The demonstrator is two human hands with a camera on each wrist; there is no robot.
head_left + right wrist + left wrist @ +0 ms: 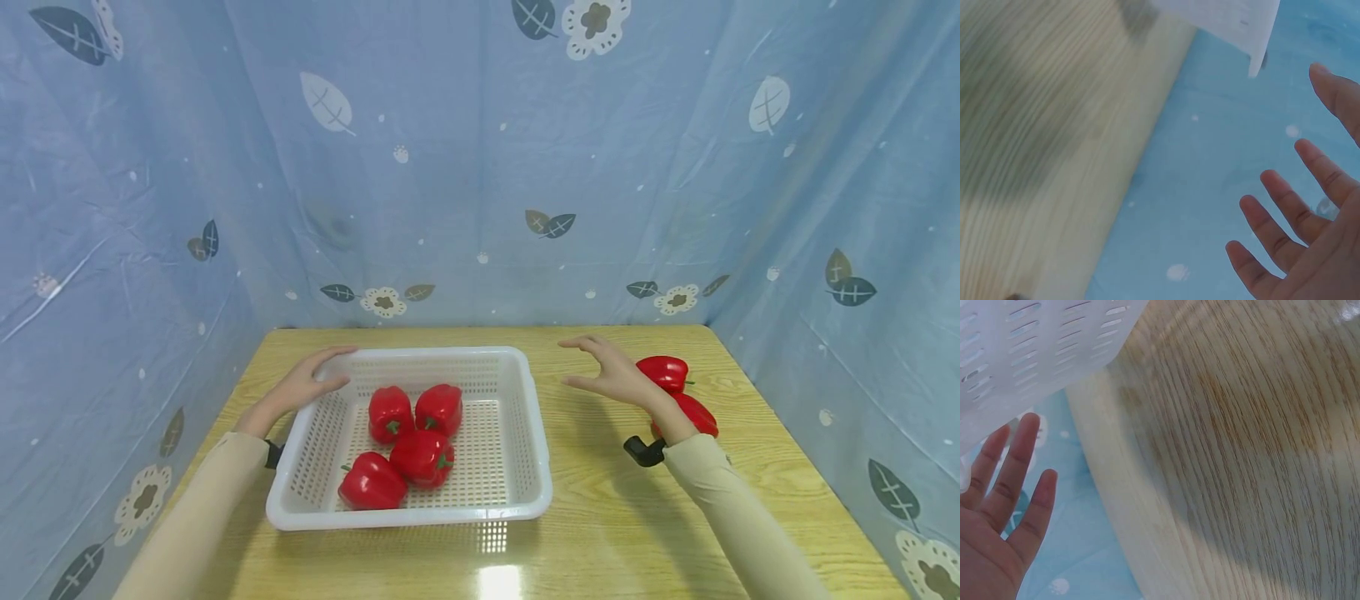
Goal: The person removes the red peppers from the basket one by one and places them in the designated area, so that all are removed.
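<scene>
The white perforated plastic basket (536,450) holds several red bell peppers (431,458) bunched toward its left and middle. At the basket's far left corner is my left hand (303,387), thumb and fingers spread about the rim. The left wrist view shows its fingers (1013,469) extended beside the slotted wall (1035,347); contact is hard to tell and the thumb is hidden there. To the right of the basket, my right hand (611,375) is held above the table with its fingers spread, holding nothing and apart from the basket.
Two more red bell peppers (663,372) lie on the wooden table (585,533) by my right wrist, partly hidden behind the forearm. A blue patterned curtain (480,167) surrounds the table at the back and both sides.
</scene>
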